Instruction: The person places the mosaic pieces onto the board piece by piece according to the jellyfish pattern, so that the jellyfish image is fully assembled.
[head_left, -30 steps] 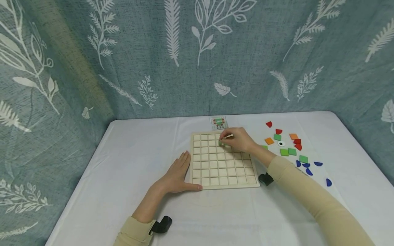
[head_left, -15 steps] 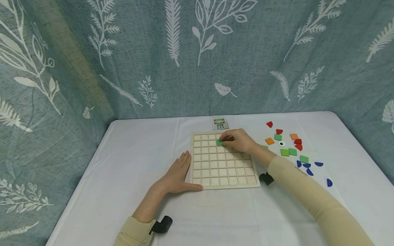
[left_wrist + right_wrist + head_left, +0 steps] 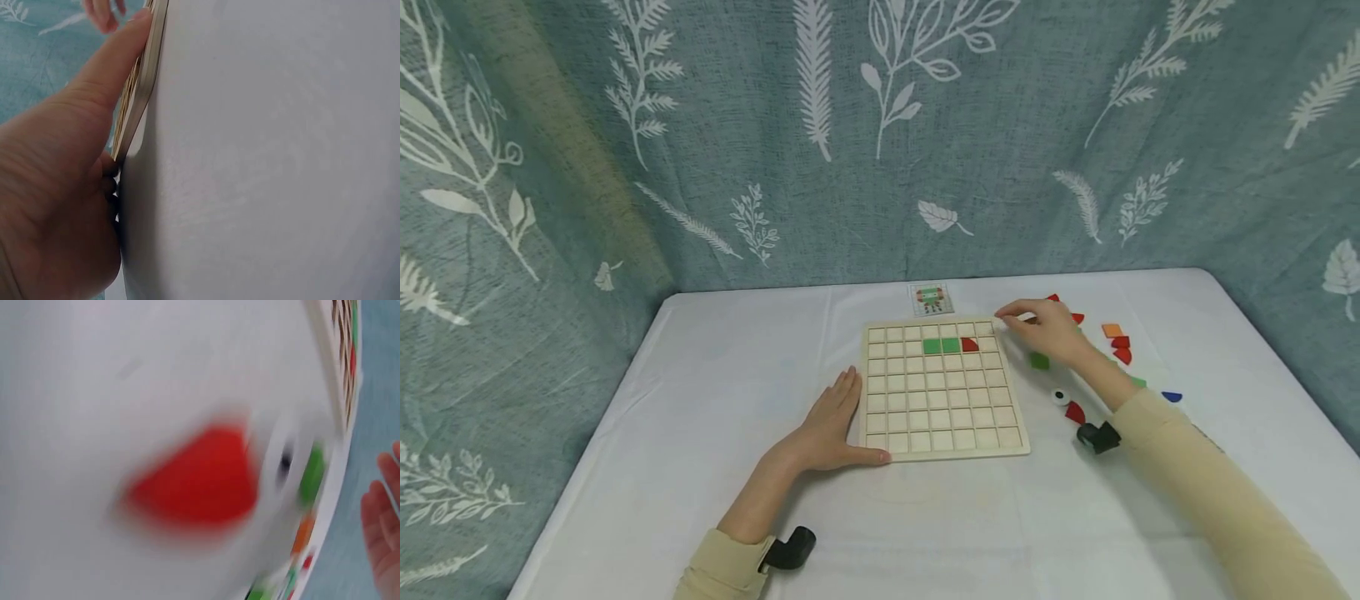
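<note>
board entry: right hand off grid, three pieces seated

change since half a second ago: right hand (image 3: 1051,332) gone from the top rows of the wooden grid board (image 3: 943,388), now over the loose pieces at 3 o'clock of the board; fingers loosely curved, forefinger extended toward 9 o'clock, holding nothing visible. uncovered in second row from the far edge: green square (image 3: 932,346), second green square (image 3: 951,345), red quarter-round (image 3: 970,344), side by side, touching. reads as one row segment laid, hand gone for further stock.

left hand (image 3: 830,423): flat on the white surface (image 3: 715,400), fingers straight and together along the board's 9 o'clock edge, thumb against the near corner; unchanged.

count, seated: green squares 2; red quarter-rounds 1.

count, loose on surface, visible only (hand and sleeve hide others): red 4 or so, incl. one (image 3: 1075,412) near the sleeve; green 2, one (image 3: 1039,361) beside the hand; orange 1 (image 3: 1112,331); blue 1 (image 3: 1172,397); white disc with dark centre 1 (image 3: 1061,397).

pattern card (image 3: 929,299): 1, at 12 o'clock of the board.
</note>
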The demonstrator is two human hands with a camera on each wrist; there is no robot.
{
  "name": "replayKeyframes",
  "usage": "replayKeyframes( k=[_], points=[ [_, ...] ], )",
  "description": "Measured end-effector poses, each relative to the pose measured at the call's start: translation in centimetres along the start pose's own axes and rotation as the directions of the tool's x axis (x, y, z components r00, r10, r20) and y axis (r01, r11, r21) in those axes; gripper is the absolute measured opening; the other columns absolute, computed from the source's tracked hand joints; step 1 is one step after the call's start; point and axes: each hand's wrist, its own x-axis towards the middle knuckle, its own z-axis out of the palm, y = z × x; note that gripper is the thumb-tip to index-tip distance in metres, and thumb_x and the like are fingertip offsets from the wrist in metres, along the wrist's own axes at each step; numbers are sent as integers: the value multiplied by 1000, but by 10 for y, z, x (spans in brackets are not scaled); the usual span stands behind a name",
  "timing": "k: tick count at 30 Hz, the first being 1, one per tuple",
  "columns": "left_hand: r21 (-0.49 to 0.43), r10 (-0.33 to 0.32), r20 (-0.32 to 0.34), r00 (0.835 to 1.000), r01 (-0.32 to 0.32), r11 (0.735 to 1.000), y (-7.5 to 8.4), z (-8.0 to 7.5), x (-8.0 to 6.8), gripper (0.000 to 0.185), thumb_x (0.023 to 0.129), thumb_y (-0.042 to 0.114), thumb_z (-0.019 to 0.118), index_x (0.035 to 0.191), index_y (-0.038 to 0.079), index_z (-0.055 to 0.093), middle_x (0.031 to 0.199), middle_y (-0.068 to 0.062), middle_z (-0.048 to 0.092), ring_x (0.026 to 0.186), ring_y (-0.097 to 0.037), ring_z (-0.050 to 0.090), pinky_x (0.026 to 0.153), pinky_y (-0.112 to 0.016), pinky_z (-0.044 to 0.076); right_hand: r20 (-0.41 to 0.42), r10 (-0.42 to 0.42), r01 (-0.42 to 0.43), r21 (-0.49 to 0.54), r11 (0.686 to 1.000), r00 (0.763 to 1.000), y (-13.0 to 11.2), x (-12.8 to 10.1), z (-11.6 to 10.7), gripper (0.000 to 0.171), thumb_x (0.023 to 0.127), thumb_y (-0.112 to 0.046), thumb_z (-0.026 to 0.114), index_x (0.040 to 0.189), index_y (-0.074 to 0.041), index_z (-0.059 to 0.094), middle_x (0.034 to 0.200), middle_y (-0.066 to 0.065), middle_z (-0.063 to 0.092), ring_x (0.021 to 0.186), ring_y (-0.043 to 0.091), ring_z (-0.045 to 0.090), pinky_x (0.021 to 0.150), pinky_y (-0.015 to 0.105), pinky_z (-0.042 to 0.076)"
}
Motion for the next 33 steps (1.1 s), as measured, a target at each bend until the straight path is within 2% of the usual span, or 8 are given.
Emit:
replayKeyframes(
  k=[3,6,10,12,18,22,28,33],
  points=[
    [-30,22,2,1000,-22,999,-1,-1,1,128,74,57,79,154,-2,-3,161,-16,-5,148,-28,-6,119,-46,2,-50,96,-99,-53,994,994,20,-14,-22,26,99,-15,57,118,-1,69,120,22,64,101,37,63,80,47,54],
    [-56,46,1,999,-46,997,-3,-3,1,127,74,54,80,154,-3,-1,161,-17,-4,148,-29,-5,119,-46,2,-69,191,-198,-117,973,979,37,-25,-36,28,98,-13,58,118,3,66,117,26,62,104,40,58,81,49,52],
    [-68,61,11,998,-60,996,-4,-4,1,125,74,53,80,154,-2,2,162,-16,-3,148,-28,-7,118,-47,0,-40,305,-307,-132,942,952,50,-32,-43,33,97,-17,60,121,6,62,116,27,61,104,40,55,86,51,50],
    [-75,64,15,998,-63,995,-4,-4,1,124,74,53,80,154,-2,3,162,-16,-3,148,-28,-7,118,-47,0,-28,322,-323,-128,938,946,52,-33,-43,34,96,-18,60,122,5,61,117,27,61,105,40,55,88,51,49],
    [-71,72,27,997,-70,995,-4,-3,3,124,76,53,79,154,-2,1,162,-15,-6,148,-27,-9,118,-48,-3,-8,320,-319,-128,939,947,50,-34,-44,37,94,-21,64,122,5,62,121,27,59,109,41,54,92,52,48],
    [-61,80,35,996,-78,995,-4,-3,3,124,76,54,79,154,-1,0,162,-15,-8,148,-27,-11,118,-49,-4,3,325,-322,-144,936,946,46,-33,-42,38,92,-21,67,121,5,62,119,27,59,104,39,54,90,51,49],
    [-64,90,38,995,-88,994,-6,-3,3,121,77,53,78,155,1,0,162,-13,-9,148,-27,-12,117,-49,-5,-58,227,-233,-146,961,972,39,-31,-36,27,92,-12,67,112,6,66,104,23,66,94,34,59,80,46,52],
    [-65,87,36,996,-84,994,-6,-2,3,121,78,54,77,155,2,0,162,-11,-9,148,-25,-13,117,-48,-5,-47,165,-170,-182,968,985,25,-23,-28,26,93,-14,66,112,5,66,105,22,66,97,36,59,84,49,50]
  ],
)
